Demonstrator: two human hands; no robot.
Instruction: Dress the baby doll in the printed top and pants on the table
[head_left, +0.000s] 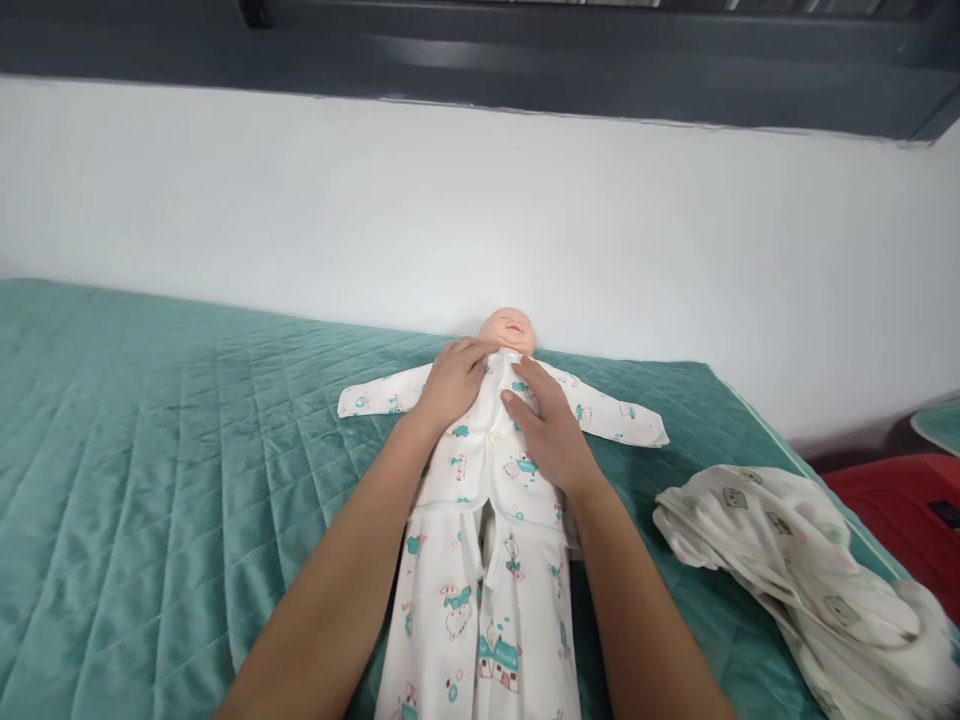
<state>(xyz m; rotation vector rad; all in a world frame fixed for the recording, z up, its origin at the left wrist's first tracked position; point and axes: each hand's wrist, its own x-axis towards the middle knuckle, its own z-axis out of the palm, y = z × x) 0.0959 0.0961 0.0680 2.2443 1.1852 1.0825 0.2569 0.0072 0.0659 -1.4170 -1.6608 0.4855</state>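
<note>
A baby doll [510,328] lies on its back, head toward the wall, in a white printed baby jacket [469,470] with the sleeves spread out to both sides. Below the jacket, matching white baby trousers [450,600] run toward me, with a split at the crotch. My left hand [461,380] rests flat on the left chest of the jacket, fingertips close to the collar. On the other side of the chest, my right hand [551,420] lies with fingers stretched and thumb apart near the front opening. A button shows at mid-front. The doll's arms and legs are hidden.
The doll lies on a green quilted bedspread [187,480] that reaches the white wall [300,200]. To the right is a crumpled white patterned cloth [795,560]. Beyond the bed's right edge stands a red object [900,500]. A dark metal beam [525,55] crosses above.
</note>
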